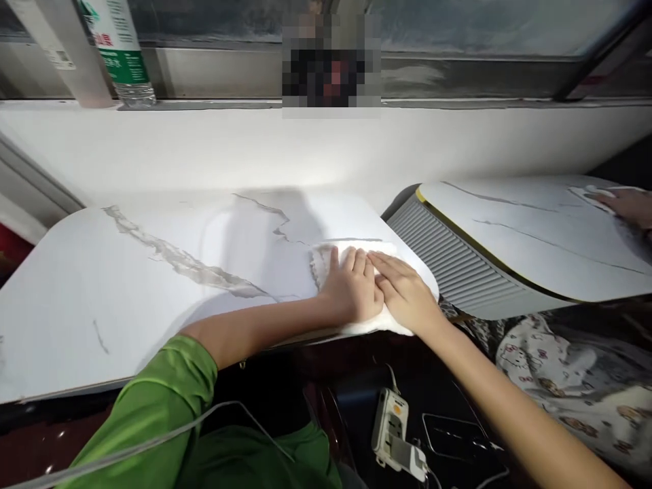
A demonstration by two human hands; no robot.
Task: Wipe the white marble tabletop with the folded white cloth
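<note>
A white cloth (pixel 326 257) lies at the right end of a white marble-patterned tabletop (pixel 153 285). My left hand (pixel 351 288) rests flat on the cloth with its fingers stretched out. Right beside it, my right hand (pixel 405 288) also lies flat on the cloth, fingers extended and touching the left hand's fingers. Both hands press the cloth near the table's right front corner. My left arm wears a green sleeve (pixel 168 407).
A second marble-topped table (pixel 534 238) stands to the right, where another person's hand (pixel 629 204) rests on a white cloth. A plastic bottle (pixel 119 54) stands on the window ledge. A white power strip (pixel 392 435) with cables lies below, beside patterned fabric (pixel 570 387).
</note>
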